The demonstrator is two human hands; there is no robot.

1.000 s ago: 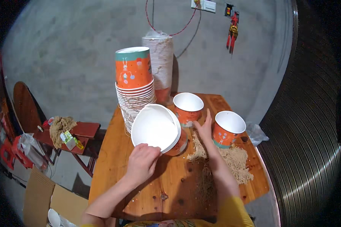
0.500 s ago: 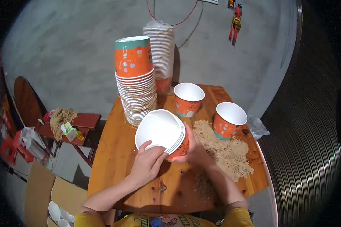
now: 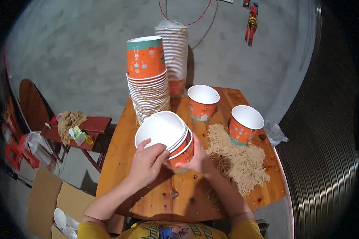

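Between my hands is a short stack of nested paper buckets [image 3: 161, 128], tilted with its white mouths toward me. My left hand [image 3: 145, 165] grips the rims of the upper ones, thumb inside the top bucket. Around the orange outer wall of the lowest bucket [image 3: 183, 154] curls my right hand [image 3: 196, 159]. A gap shows between the lowest rim and the rims above it. Just behind stands a tall stack of buckets [image 3: 149, 93] wound with twine, an upside-down orange and green bucket [image 3: 145, 57] on top.
Two single buckets stand upright, one at the back [image 3: 203, 104] and one at the right [image 3: 245, 125]. Loose tan strings [image 3: 241, 163] lie beside my right forearm. Behind is a plastic-wrapped stack [image 3: 176, 51]. A red bench [image 3: 95, 125] and a cardboard box [image 3: 73, 199] are at left.
The upper buckets have shifted left and up with my left hand, so the gap above the lowest bucket has widened. My right hand stays on the lowest one. The view has shifted slightly.
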